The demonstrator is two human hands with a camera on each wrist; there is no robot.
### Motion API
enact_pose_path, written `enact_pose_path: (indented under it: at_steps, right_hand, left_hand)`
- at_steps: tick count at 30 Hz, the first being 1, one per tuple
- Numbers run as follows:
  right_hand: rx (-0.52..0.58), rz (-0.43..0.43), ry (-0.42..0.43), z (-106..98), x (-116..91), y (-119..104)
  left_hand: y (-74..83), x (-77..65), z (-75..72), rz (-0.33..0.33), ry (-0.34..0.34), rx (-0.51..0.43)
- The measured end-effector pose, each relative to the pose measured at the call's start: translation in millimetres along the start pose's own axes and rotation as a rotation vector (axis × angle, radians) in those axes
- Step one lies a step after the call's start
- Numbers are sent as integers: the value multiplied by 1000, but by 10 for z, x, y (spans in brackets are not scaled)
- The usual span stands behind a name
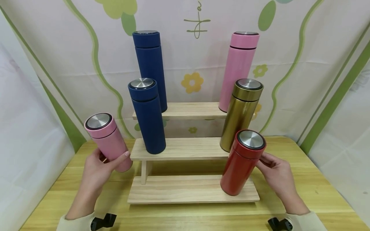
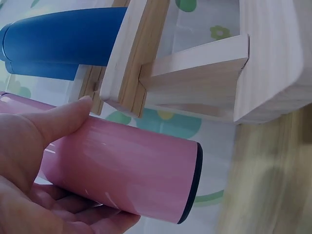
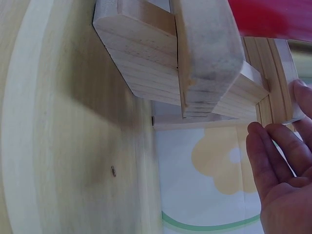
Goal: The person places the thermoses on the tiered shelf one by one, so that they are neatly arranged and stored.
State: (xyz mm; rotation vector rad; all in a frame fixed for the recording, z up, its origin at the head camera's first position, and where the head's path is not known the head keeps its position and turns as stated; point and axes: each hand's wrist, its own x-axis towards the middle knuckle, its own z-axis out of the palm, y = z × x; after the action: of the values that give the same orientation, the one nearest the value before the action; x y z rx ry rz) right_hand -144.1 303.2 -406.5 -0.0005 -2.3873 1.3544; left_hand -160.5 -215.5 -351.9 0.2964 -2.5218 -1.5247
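My left hand [image 1: 96, 168] grips a pink thermos bottle [image 1: 111, 144] at the left end of the stepped wooden stand [image 1: 190, 189]. The left wrist view shows the thumb on top of this bottle [image 2: 131, 165] and fingers beneath it; its dark base hangs free. A red thermos bottle [image 1: 238, 173] with a steel-topped lid stands on the lowest step at the right. Beside it is my right hand [image 1: 278, 176], with loosely bent fingers. In the right wrist view those fingers [image 3: 285, 146] hold nothing and lie apart from the red bottle [image 3: 278, 17].
A blue bottle [image 1: 148, 122] and a gold bottle [image 1: 241, 112] stand on the middle step. On the top step are a taller blue bottle [image 1: 150, 64] and a tall pink bottle [image 1: 240, 65]. Printed cloth [image 1: 190, 48] hangs behind the wooden table [image 1: 306, 179].
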Motion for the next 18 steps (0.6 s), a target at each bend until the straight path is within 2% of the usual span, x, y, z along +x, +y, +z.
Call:
enact_pose_path:
  at_steps: [7, 18]
  right_hand:
    - [-7, 4, 3, -4, -8, 3]
    - [-7, 3, -1, -7, 9, -20]
  left_hand:
    - [23, -83, -49, -9, -10, -17]
    - [140, -246, -145, 58, -50, -7]
